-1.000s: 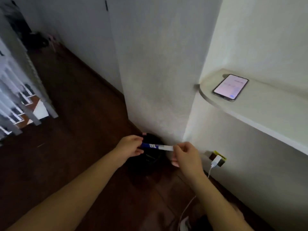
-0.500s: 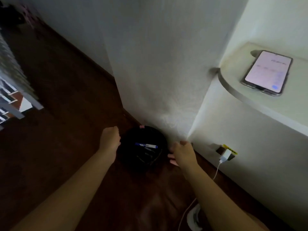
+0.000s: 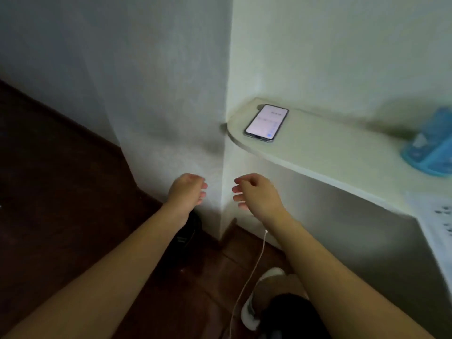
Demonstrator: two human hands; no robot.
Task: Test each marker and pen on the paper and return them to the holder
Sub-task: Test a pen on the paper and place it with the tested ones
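A dim room corner: a white wall (image 3: 171,94) meets a dark wooden floor (image 3: 61,192), and a cream shelf (image 3: 330,152) with a rounded end juts out on the right. A phone (image 3: 267,123) lies flat near the shelf's rounded end with its screen lit. Farther right on the shelf stands a blue object (image 3: 430,148), too blurred to identify. At the frame's right edge lies the paper (image 3: 437,216), a pale sheet with small dark marks on it.

Both bare arms reach forward in front of the wall corner. The left hand (image 3: 187,194) hangs in the air with its fingers loosely curled and holds nothing. The right hand (image 3: 256,194), just beside it but apart, is likewise loosely curled and empty.

The holder (image 3: 188,237), a dark shape on the floor against the wall, is mostly hidden behind the left forearm; I cannot tell what is inside it. A white cable (image 3: 254,267) runs down from below the right wrist toward a white shoe (image 3: 263,297) on the floor.
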